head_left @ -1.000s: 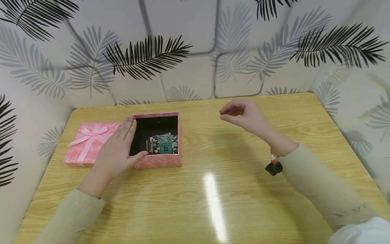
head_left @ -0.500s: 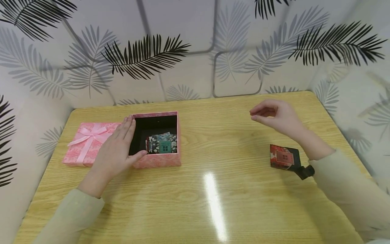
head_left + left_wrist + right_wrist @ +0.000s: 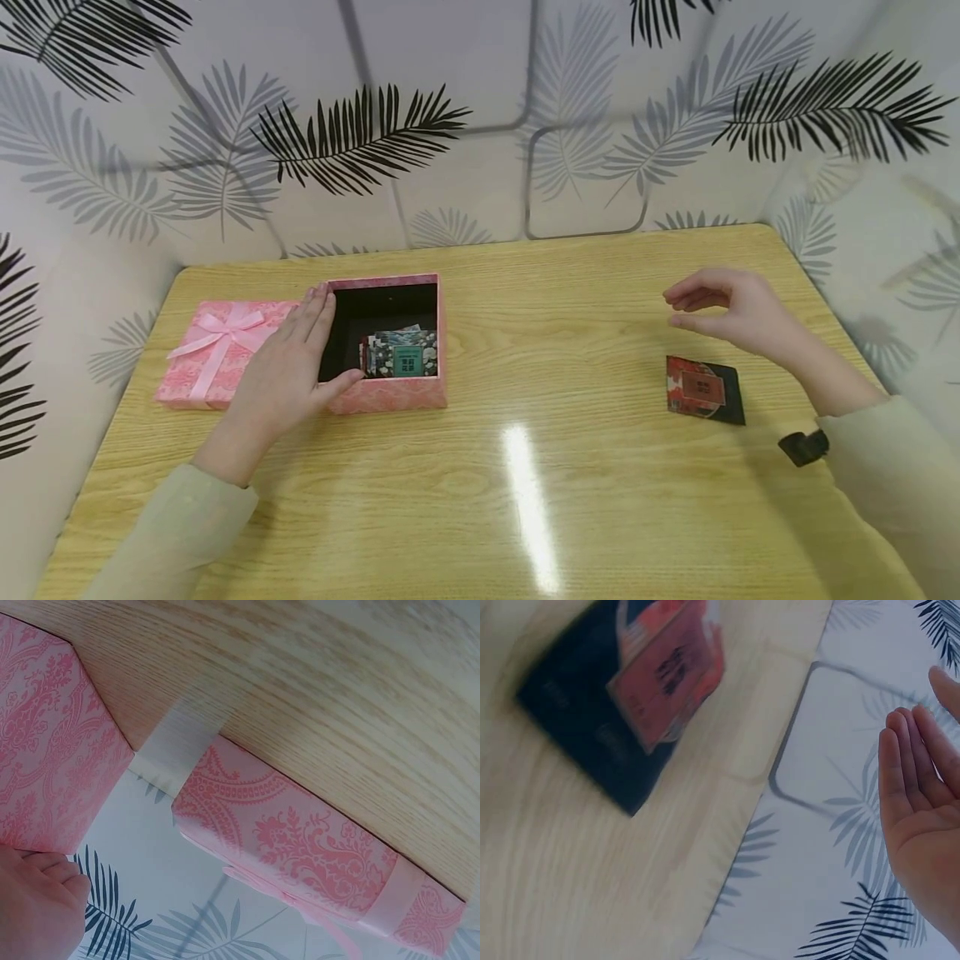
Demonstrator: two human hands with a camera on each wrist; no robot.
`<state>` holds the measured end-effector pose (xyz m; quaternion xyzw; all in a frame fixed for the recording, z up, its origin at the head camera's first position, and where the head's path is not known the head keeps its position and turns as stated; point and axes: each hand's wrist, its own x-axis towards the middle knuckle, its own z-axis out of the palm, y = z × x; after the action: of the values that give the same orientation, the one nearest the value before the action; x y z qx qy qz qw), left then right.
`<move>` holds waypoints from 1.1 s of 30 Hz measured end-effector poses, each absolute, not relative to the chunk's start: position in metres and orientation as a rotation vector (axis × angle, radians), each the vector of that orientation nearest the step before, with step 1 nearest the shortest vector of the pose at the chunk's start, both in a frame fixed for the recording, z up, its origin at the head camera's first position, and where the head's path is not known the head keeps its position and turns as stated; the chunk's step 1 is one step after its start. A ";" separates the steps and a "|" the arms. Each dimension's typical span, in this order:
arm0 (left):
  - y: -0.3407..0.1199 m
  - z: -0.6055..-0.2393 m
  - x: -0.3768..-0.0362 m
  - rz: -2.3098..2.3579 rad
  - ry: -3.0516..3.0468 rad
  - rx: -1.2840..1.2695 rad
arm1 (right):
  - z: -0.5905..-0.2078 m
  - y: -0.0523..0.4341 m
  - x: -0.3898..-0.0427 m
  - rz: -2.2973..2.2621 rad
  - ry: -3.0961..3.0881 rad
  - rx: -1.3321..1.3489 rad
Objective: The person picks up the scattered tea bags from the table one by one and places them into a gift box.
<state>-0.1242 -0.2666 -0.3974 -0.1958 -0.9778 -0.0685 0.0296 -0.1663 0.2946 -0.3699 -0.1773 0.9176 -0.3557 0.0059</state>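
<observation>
My left hand (image 3: 288, 362) lies on the left rim of an open pink box (image 3: 390, 396), its fingers straight and its thumb over the front edge. In the left wrist view, its fingertips are at the box's patterned pink wall (image 3: 52, 742). Inside the black interior sit several small printed packets (image 3: 408, 358), the front one with a green label. My right hand (image 3: 738, 312) hovers over the right side of the table, thumb apart from gently bent fingers, holding nothing. Just below it in the head view, a flat red-and-black packet (image 3: 703, 389) lies on the wood.
The box's pink lid (image 3: 217, 350), topped with a ribbon bow, lies left of the box, partly behind my left hand. Wood-grain table (image 3: 570, 500) spreads beneath everything. A leaf-patterned covering (image 3: 465, 125) rises along the table's back and sides.
My right hand has moved rightward, and the red-and-black packet, earlier mostly hidden behind the right wrist, now shows fully on the table. My left hand has stayed on the box.
</observation>
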 end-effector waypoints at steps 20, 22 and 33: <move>-0.267 -0.399 -0.126 -0.216 -3.019 -0.613 | -0.414 0.331 -0.148 -0.834 2.840 -0.647; -0.267 -0.399 -0.126 -0.213 -3.021 -0.610 | -0.417 0.333 -0.147 -0.824 2.825 -0.620; -0.268 -0.400 -0.127 -0.226 -2.997 -0.613 | -0.427 0.334 -0.147 -0.741 2.792 -0.660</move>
<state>-0.1268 -0.2677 -0.4000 -0.1998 -0.9764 -0.0735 0.0373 -0.1468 0.3338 -0.4268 -0.2219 0.9384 -0.2492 0.0892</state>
